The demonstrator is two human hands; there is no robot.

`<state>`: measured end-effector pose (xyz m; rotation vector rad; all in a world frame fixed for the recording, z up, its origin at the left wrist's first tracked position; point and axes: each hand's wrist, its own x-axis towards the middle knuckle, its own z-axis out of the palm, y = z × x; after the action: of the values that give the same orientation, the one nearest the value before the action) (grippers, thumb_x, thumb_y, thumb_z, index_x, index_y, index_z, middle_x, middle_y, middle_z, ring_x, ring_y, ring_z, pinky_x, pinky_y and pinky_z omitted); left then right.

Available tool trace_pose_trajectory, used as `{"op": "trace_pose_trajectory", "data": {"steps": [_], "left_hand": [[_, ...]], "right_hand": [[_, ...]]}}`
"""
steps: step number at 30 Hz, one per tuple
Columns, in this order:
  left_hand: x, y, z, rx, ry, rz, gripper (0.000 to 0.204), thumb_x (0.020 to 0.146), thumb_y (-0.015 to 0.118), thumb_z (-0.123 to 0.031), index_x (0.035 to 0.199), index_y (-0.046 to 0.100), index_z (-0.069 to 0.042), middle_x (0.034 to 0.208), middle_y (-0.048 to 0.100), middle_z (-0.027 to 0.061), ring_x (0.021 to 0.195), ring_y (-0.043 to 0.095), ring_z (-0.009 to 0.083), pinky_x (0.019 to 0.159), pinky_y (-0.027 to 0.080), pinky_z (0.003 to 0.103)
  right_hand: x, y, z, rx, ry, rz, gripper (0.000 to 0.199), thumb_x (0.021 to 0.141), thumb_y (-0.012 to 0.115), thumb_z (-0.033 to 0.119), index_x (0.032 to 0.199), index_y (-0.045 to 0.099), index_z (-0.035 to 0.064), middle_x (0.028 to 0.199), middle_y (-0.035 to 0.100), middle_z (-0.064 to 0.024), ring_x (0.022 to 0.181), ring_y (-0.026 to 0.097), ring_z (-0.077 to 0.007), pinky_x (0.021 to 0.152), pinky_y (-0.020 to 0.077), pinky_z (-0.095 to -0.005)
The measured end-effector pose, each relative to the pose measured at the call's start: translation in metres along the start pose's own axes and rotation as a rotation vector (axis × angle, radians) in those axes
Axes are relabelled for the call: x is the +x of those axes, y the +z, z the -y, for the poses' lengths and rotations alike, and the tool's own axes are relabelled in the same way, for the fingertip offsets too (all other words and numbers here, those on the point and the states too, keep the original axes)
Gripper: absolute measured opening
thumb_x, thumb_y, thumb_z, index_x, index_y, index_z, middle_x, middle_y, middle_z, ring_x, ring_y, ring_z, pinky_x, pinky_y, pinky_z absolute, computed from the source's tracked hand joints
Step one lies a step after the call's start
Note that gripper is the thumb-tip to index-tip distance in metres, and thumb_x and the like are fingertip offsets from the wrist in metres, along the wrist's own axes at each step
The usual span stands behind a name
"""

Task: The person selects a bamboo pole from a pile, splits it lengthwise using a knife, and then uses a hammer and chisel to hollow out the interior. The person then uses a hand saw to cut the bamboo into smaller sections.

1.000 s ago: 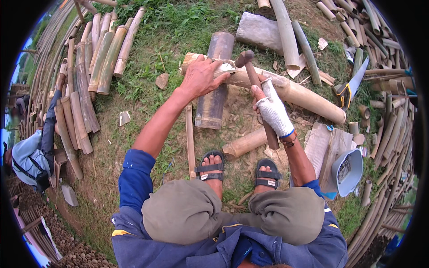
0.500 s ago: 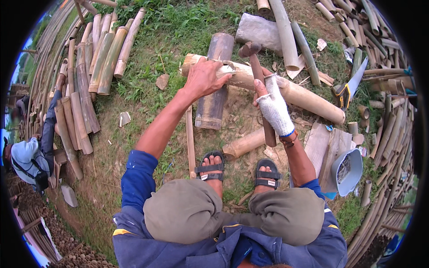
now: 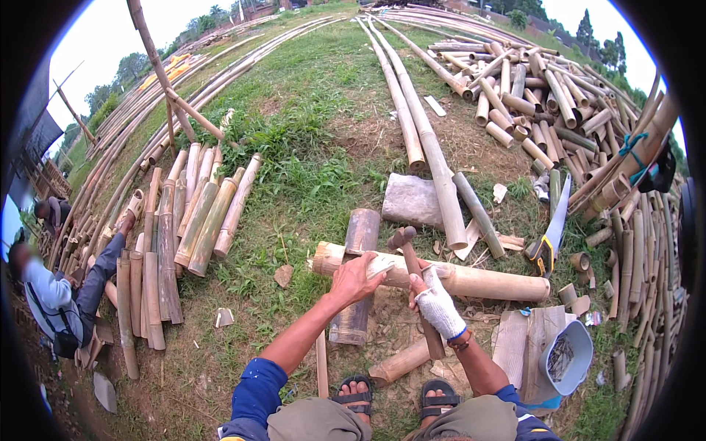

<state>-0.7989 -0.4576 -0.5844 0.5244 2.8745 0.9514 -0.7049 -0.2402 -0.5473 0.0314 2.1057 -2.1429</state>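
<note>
my left hand, bare, lies flat on the pale pole, fingers spread over the near end and closed on nothing; i judge it sits there to pin the pole so it cannot roll. my right hand, in a white glove, is clamped round the handle of a wooden mallet, whose head stands just above the pole. the grip is about mid-handle, which i read as good for short, controlled blows. the pole lies crosswise in front of me on top of a dark log that runs away from me; i take the log for a rest that keeps the pole off the ground. by my sandals lie a short stub and a thin stick. to the right, a grey bucket lies beside flat boards, near at hand.

a little further, a flat wooden block rests on the dirt, and a hand saw lies to the right, blade pointing away.

the ground is worn earth with chips near me and grass beyond. cut sections are laid in rows to the left, more heaped to the right, and long poles run off toward trees. at the left edge a person sits among the stacks.
</note>
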Motion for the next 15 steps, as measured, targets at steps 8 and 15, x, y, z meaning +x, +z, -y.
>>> {"op": "trace_pose_trajectory", "data": {"steps": [8,15], "left_hand": [[0.012,-0.012,-0.004,0.077,-0.029,0.089,0.069,0.086,0.078,-0.053,0.138,0.07,-0.01,0.114,0.078,0.0247,0.11,0.074,0.0413,0.098,0.057,0.052],[0.014,-0.014,-0.015,0.124,-0.055,0.111,0.071,0.084,0.081,-0.054,0.139,0.071,-0.011,0.116,0.078,0.0241,0.111,0.075,0.0407,0.1,0.057,0.051]], "right_hand": [[0.004,-0.002,-0.018,-0.015,0.029,0.049,0.052,0.115,0.05,0.032,0.16,0.036,0.0089,0.091,0.053,0.0008,0.064,0.056,-0.0052,0.057,0.0484,-0.0224],[0.013,-0.009,-0.026,-0.036,0.108,0.066,0.054,0.115,0.052,0.033,0.161,0.036,0.0092,0.093,0.053,-0.0003,0.063,0.058,-0.0062,0.056,0.0489,-0.023]]}}
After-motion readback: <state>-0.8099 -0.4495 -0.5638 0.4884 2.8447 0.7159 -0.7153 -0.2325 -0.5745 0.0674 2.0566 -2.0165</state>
